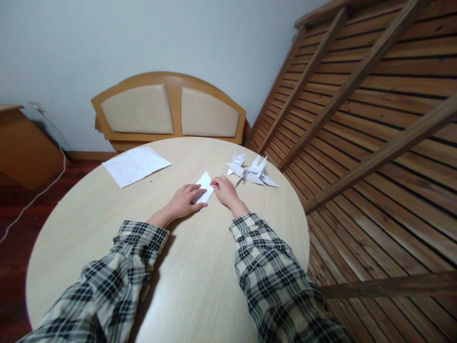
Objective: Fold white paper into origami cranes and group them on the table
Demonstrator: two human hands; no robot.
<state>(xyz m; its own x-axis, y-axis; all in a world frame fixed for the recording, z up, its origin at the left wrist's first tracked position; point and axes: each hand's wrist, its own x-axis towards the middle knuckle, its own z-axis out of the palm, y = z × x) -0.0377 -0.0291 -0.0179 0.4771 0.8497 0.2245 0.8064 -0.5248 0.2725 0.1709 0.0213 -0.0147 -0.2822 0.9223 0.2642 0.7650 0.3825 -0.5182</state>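
A small folded piece of white paper (204, 183) lies on the round table, its pointed end facing away from me. My left hand (185, 199) rests over its left side with fingers spread, pressing it to the tabletop. At the paper's right edge, my right hand (224, 190) has thumb and fingertips pinched together on it. Part of the paper is hidden under my left fingers. Just beyond my right hand stand several white origami cranes (254, 174), grouped close together.
White paper sheets (137, 166) lie at the table's (200, 286) far left. A wooden headboard with cream panels (210, 112) stands behind the table. Leaning slatted wood (357, 157) rises along the right side. A white cable (53, 183) runs down at the left.
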